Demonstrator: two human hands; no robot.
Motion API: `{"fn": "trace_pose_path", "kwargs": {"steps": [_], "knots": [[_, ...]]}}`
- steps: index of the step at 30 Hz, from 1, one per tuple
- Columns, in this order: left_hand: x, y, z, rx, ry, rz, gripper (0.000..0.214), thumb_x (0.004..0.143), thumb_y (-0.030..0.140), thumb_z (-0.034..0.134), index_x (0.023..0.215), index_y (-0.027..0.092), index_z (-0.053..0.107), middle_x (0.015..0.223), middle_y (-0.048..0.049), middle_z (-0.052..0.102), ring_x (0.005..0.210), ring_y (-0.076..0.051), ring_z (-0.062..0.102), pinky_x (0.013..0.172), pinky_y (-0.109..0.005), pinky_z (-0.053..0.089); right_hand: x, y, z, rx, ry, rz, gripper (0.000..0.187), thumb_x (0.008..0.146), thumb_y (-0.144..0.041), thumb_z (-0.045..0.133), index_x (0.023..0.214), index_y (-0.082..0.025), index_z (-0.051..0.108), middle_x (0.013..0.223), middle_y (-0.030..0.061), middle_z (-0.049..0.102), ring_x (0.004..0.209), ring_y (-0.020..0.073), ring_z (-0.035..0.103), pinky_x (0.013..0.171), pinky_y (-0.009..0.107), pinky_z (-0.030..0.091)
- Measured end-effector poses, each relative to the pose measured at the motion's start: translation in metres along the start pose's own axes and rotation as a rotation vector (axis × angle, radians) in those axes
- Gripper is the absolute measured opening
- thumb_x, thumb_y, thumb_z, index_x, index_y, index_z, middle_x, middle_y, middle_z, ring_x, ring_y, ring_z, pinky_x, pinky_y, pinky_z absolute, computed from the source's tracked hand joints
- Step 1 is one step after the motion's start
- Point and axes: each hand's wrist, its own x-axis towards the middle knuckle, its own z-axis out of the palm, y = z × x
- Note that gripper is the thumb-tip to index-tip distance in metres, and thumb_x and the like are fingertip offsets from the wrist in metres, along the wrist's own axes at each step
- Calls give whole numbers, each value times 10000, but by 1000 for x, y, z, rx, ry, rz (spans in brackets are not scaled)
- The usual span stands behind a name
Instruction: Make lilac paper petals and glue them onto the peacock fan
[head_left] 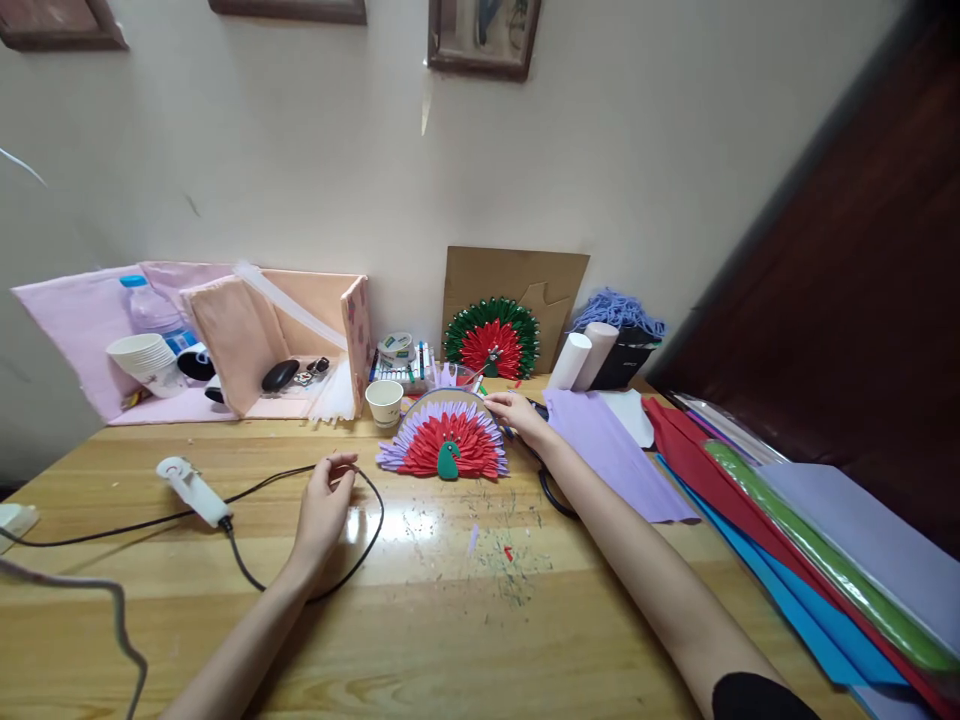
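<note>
A paper peacock craft point(447, 445) with red and lilac feathers and a green body lies on the wooden table point(450, 600). My right hand point(517, 412) rests on its upper right edge, fingers stretched onto the feathers. My left hand point(326, 500) lies on the table to the craft's left, fingers loosely curled and touching the black cord point(367, 540) of a white glue gun point(191, 490). A second peacock fan point(491, 340) in green and red leans against brown cardboard point(517, 290) at the wall.
A paper cup point(384, 402), tape rolls and markers point(401, 360) stand behind the craft. A pink box point(225, 340) with cups and a bottle sits at the back left. Lilac paper point(611, 450), coloured sheets point(787, 540) and black scissors point(555, 490) lie right.
</note>
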Motion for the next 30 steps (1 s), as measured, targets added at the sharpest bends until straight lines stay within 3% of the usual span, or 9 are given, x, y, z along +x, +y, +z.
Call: {"fn": "trace_pose_path", "kwargs": {"steps": [7, 13, 19, 30], "knots": [[-2, -3, 0, 18, -32, 11, 268, 686, 342, 541, 875, 157, 582, 952, -88, 619, 899, -218, 572, 811, -356, 442, 25, -26, -10, -51, 93, -201, 257, 603, -338, 662, 780, -152, 678, 784, 42, 684, 709, 158, 591, 634, 266, 445], [-3, -2, 1, 24, -60, 2, 277, 688, 352, 523, 875, 154, 573, 961, -98, 609, 903, -225, 564, 771, -344, 448, 28, -20, -9, -73, 176, -298, 246, 617, -361, 637, 752, -158, 668, 775, 44, 683, 758, 184, 599, 711, 306, 453], [-3, -1, 2, 43, -51, 0, 269, 674, 346, 534, 855, 155, 583, 944, -94, 620, 893, -227, 568, 784, -349, 441, 7, -14, -2, -63, 204, -353, 287, 667, -408, 608, 808, -161, 649, 814, 43, 677, 774, 186, 604, 722, 312, 466], [-10, 1, 6, 30, -65, -12, 274, 726, 357, 509, 909, 161, 569, 998, -98, 607, 927, -225, 563, 781, -337, 449, -60, -11, 9, -59, 259, -436, 231, 750, -388, 593, 830, -180, 654, 840, 44, 670, 806, 189, 607, 756, 310, 469]]}}
